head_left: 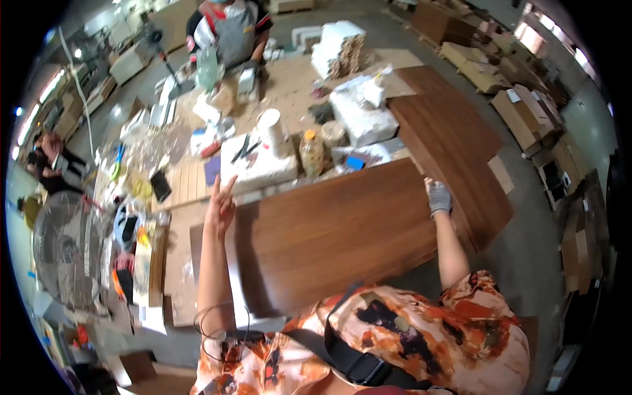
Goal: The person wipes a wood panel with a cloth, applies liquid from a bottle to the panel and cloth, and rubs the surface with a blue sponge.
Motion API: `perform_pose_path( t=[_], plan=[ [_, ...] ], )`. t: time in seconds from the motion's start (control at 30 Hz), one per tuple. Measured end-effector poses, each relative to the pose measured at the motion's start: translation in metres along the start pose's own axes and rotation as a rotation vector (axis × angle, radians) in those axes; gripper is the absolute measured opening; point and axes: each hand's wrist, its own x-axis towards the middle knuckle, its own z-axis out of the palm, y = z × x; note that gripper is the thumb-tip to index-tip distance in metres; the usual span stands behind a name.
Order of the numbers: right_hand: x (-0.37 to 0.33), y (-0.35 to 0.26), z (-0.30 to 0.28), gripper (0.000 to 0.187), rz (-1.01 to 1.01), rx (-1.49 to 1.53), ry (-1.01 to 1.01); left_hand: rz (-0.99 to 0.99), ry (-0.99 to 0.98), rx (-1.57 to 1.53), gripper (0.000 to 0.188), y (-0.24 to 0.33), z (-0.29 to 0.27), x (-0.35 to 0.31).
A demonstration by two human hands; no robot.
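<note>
A long brown wood-grain panel [329, 227] lies across the worktable in front of me. My right hand [438, 197], in a grey glove with bare fingertips, grips its right end. Bare and raised over the panel's left part is my left hand [222, 207], two fingers stretched apart and the others partly bent, with nothing in it. A second brown panel [447, 141] lies at the right, beside and partly beneath my right hand. Just beyond the long panel stand a white foam block [257, 168] and a bottle with an orange cap [311, 153].
White cup [270, 125], black phone [160, 185] and wrapped white block [362, 115] crowd the worktable [187, 227]. A stack of white pieces [339, 49] stands farther back. Another person [230, 33] is across the table. A large fan [66, 243] stands left; boxes [526, 118] line the right.
</note>
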Motion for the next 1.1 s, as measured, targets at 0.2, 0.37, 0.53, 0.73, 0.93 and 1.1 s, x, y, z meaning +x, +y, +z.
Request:
perform_pose_path(
  t=[0.2, 0.37, 0.53, 0.73, 0.93, 1.1],
  plan=[
    [-0.032, -0.055, -0.050, 0.062, 0.344, 0.263, 0.013, 0.046, -0.283, 1.159, 0.078, -0.060, 0.067, -0.111],
    [-0.025, -0.093, -0.082, 0.042, 0.176, 1.514, 0.364, -0.065, -0.106, 1.282, 0.071, -0.073, 0.072, -0.208],
    [-0.003, -0.150, -0.088, 0.030, -0.109, 0.251, -0.201, 0.397, -0.124, 1.492, 0.053, -0.094, 0.045, -0.237],
    [-0.038, -0.147, -0.056, 0.040, -0.124, 0.256, 0.090, -0.072, -0.043, 1.785, 0.057, -0.078, 0.090, -0.240],
    [-0.041, -0.134, -0.044, 0.038, -0.166, 0.194, 0.196, 0.215, -0.472, 1.049, 0.068, 0.111, 0.179, -0.221],
    [-0.043, -0.138, -0.050, 0.036, -0.178, 0.216, 0.244, 0.293, -0.039, 1.461, 0.072, 0.101, 0.194, -0.154]
  ],
)
